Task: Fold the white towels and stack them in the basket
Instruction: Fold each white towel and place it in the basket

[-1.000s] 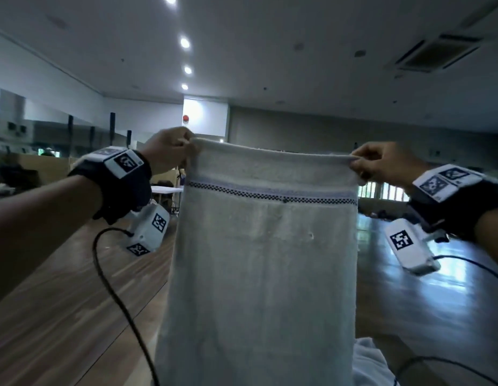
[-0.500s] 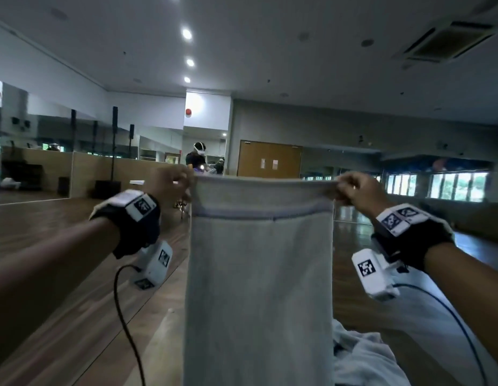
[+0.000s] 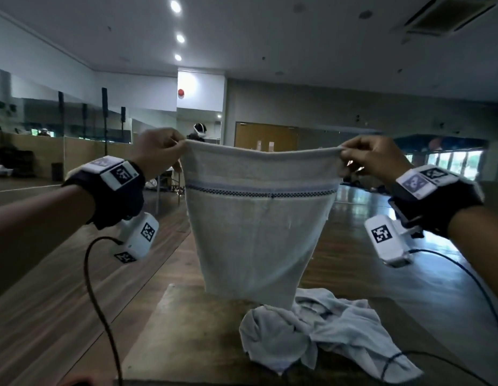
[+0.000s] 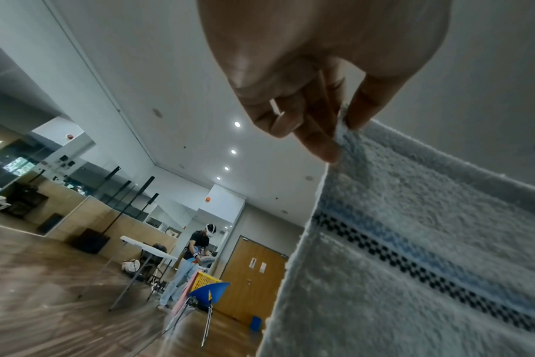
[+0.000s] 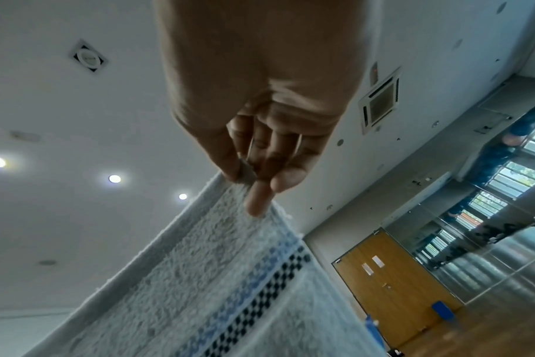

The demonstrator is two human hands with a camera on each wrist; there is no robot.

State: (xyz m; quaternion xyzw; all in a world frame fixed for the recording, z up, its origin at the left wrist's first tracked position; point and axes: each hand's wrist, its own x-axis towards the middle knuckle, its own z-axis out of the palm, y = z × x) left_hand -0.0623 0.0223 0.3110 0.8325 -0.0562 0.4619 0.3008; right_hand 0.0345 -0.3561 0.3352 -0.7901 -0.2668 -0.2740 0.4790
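A white towel (image 3: 259, 235) with a blue and black checked band hangs stretched in the air between both hands, above a brown table (image 3: 192, 338). My left hand (image 3: 161, 151) pinches its top left corner, and thumb and forefinger clamp the hem in the left wrist view (image 4: 342, 135). My right hand (image 3: 365, 157) pinches the top right corner, seen close in the right wrist view (image 5: 248, 178). The towel's (image 4: 428, 253) lower end narrows and swings away over the table. Several crumpled white towels (image 3: 320, 332) lie in a heap on the table below. No basket is in view.
Cables (image 3: 103, 302) hang from both wrist cameras down past the table. A wooden hall floor (image 3: 47, 288) surrounds the table. Far off stand a person (image 4: 196, 256) at a folding table, a blue chair (image 4: 208, 292), a yellow crate (image 4: 205, 281) and wooden doors (image 3: 266, 137).
Both hands have moved further apart and away from me, pulling the top hem taut. The towel's lower end has swung forward and up off the table, exposing the heap below.
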